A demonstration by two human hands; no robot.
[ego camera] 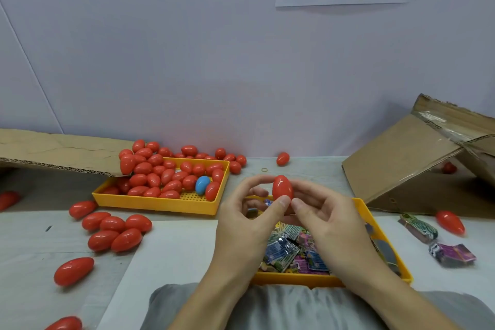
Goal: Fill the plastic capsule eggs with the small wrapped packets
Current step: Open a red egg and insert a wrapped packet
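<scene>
Head camera looks forward and down, close over the table (pixel 174 244), facing the wall (pixel 187 61).

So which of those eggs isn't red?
The blue egg, lying in the far yellow tray near its right end; every other egg in view is red.

Both hands (pixel 249 222) (pixel 325 219) fingertip-pinching

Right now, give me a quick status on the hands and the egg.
Left hand and right hand both grip one closed red egg, held above the packet tray. Packets below. Nothing in the way.
</scene>
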